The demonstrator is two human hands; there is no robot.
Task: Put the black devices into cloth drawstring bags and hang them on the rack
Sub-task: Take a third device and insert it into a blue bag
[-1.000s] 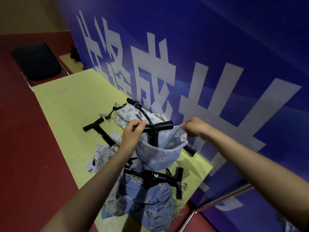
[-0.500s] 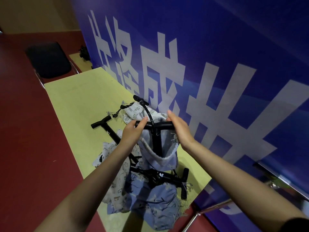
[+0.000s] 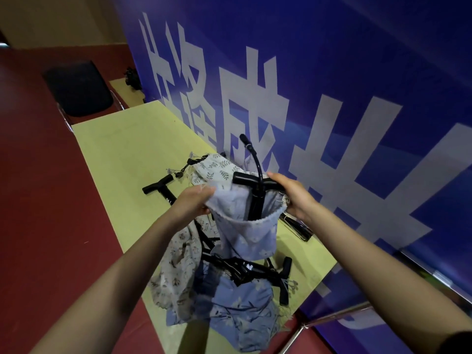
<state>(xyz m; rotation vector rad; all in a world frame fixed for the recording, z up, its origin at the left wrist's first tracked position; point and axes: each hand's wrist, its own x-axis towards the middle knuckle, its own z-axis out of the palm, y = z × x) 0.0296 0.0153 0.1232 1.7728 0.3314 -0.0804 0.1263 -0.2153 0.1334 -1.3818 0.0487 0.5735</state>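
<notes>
A black device with a T-shaped handle [image 3: 244, 178] and a curved hose [image 3: 256, 159] stands upright inside a light blue cloth bag [image 3: 245, 238], held above the table. My left hand [image 3: 194, 204] pinches the left side of the bag's rim. My right hand [image 3: 296, 198] curls over the right end of the handle and the bag's right rim. Below the bag is a black frame with short posts [image 3: 255, 272], with a blue floral bag [image 3: 240, 310] and a beige printed bag [image 3: 178, 264] around it. Another black T-handled device [image 3: 158, 186] lies on the table.
A leaf-patterned bag [image 3: 212, 167] lies behind the held one on the yellow-green table [image 3: 122, 149]. A blue banner wall [image 3: 332, 72] runs along the table's right side. A dark chair [image 3: 76, 88] stands at the far left, and a metal pole [image 3: 332, 318] is at the lower right.
My right hand came in from stretching the bag's rim outward to the handle's right end. My left hand shifted from the handle to the bag's left rim. More of the handle shows above the bag.
</notes>
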